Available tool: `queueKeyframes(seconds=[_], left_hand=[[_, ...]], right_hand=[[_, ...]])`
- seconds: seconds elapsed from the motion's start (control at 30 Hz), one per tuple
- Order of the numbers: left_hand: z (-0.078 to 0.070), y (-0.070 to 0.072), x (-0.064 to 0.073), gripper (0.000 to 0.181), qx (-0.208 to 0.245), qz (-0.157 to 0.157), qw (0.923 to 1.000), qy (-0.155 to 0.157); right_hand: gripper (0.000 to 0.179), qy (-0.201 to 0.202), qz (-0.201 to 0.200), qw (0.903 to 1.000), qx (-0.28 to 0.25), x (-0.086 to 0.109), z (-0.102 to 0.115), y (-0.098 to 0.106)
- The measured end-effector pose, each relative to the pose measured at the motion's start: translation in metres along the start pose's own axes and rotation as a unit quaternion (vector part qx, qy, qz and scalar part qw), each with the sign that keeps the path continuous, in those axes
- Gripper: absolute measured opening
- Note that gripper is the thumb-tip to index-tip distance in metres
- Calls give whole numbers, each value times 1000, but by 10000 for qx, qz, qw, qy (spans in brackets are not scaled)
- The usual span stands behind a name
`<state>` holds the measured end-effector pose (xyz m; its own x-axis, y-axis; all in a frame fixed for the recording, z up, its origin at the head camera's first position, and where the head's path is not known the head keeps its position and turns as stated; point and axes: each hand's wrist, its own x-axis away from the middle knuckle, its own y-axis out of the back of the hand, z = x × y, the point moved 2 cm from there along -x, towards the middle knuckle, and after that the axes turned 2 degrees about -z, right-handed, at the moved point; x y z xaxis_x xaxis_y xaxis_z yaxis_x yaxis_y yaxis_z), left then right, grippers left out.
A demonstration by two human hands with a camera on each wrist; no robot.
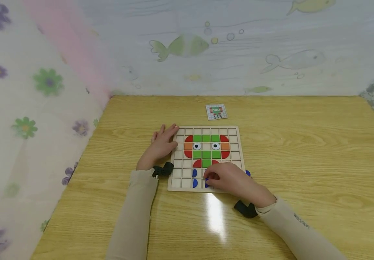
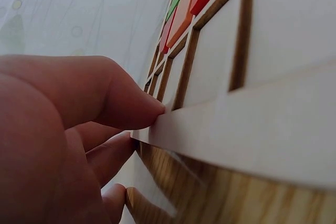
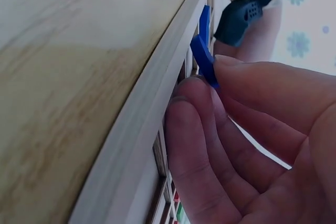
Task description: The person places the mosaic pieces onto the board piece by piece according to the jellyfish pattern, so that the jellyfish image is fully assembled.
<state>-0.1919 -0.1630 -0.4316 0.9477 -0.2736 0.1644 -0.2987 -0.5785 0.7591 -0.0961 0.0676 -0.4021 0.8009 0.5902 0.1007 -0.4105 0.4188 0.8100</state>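
Note:
A wooden grid board (image 1: pixel 177 183) lies on the table, bearing a figure of red, green and orange pieces with two round eye pieces (image 1: pixel 215 146). Blue half-round pieces (image 1: pixel 194 173) sit in its lower cells. My right hand (image 1: pixel 233 178) is over the board's lower part, pinching a blue half-round piece (image 3: pixel 203 60) between thumb and fingers, tilted at a cell. This hand hides some lower right cells. At the board's left edge rests my left hand (image 1: pixel 160 147), fingers extended; its thumb (image 2: pixel 139 111) touches the rim in the left wrist view.
Behind the board lies a small picture card (image 1: pixel 216 112) with a similar figure. Another blue piece (image 1: pixel 248 173) shows just past the board's right edge, partly behind the right hand. A patterned wall (image 1: pixel 187 76) borders the table's far edge.

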Motion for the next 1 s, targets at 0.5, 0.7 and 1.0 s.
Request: queueKeyframes(seconds=[0.5,0.7,1.0], left_hand=[[-1,0,0,61,7,-16,10000,-6],[-1,1,0,61,12,-31,10000,-2],[-3,2,1,61,30,-26,10000,-58]], right_hand=[[8,144,-162,9995,215,-1,0,0],[10,95,-234,9992,315,1,-4,9],[12,-333,-309,9987,215,12,-25,30]])
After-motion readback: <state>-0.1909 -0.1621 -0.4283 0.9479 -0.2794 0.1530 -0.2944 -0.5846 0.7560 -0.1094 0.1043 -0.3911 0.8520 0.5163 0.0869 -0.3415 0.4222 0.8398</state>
